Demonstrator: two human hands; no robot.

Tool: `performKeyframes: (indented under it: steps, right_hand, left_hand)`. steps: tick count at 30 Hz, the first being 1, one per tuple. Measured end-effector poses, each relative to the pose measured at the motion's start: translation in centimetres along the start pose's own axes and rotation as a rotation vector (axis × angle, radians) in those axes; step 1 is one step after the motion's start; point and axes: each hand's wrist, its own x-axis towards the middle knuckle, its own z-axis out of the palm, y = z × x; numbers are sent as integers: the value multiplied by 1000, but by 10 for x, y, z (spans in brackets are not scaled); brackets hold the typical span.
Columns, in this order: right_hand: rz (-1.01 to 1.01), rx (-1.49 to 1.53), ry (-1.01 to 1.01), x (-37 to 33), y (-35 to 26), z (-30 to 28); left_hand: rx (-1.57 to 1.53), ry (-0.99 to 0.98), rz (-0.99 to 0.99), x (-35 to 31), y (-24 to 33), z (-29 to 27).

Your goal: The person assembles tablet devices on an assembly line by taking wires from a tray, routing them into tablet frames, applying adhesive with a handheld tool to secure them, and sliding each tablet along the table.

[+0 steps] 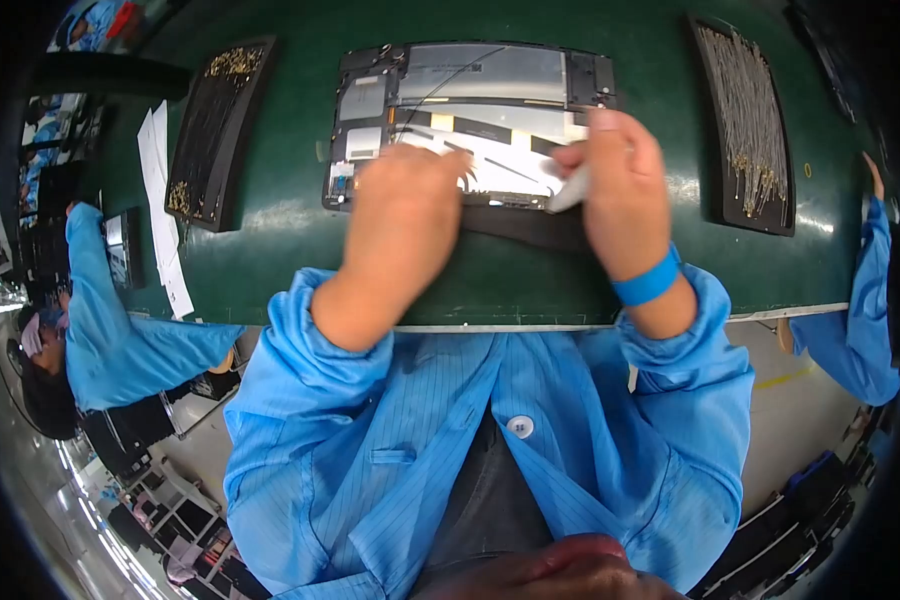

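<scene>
An opened tablet (480, 75) lies on the green table in front of me, its silver battery area and black frame bare. A thin black cable (450, 80) slants across its upper part. My left hand (400, 210) is closed over the tablet's lower left part, its fingertips curled down and hidden, so what they pinch cannot be made out. Gripped in my right hand (625, 195) is a whitish pointed tool (570, 190), its tip at the tablet's lower right edge. A dark strip or mat (525, 228) shows under that near edge.
A black tray (215, 135) of black cables with gold ends stands at the left. Another tray (745, 130) with grey cables stands at the right. White paper strips (160, 210) lie beyond the left tray. Blue sleeves of other people (120, 310) show at both sides.
</scene>
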Motion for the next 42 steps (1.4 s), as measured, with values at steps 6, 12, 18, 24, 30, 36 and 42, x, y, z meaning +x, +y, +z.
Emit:
performKeyframes:
  steps: [6, 12, 18, 24, 30, 36, 42]
  right_hand:
    - [207, -55, 98, -3, -10, -40]
    - [309, -93, 87, -5, 11, -47]
    - [523, -140, -48, -17, -5, -51]
    - [881, -105, -448, -11, -17, -54]
    - [900, 366, -521, -19, -8, -28]
    - [679, 333, -379, 5, -21, 51]
    - [662, 389, -460, 24, -42, 96]
  left_hand:
    - [154, 303, -524, -42, -48, -21]
    - [-8, 23, -617, -50, -45, -23]
    - [-114, 33, -782, -47, -45, -20]
    - [-626, 387, -1088, -41, -54, -22]
    - [-1412, 769, -1062, -7, -55, -38]
    - [-1808, 201, -1111, 7, -1, -37]
    - [-1762, 395, -1145, 26, -22, -63]
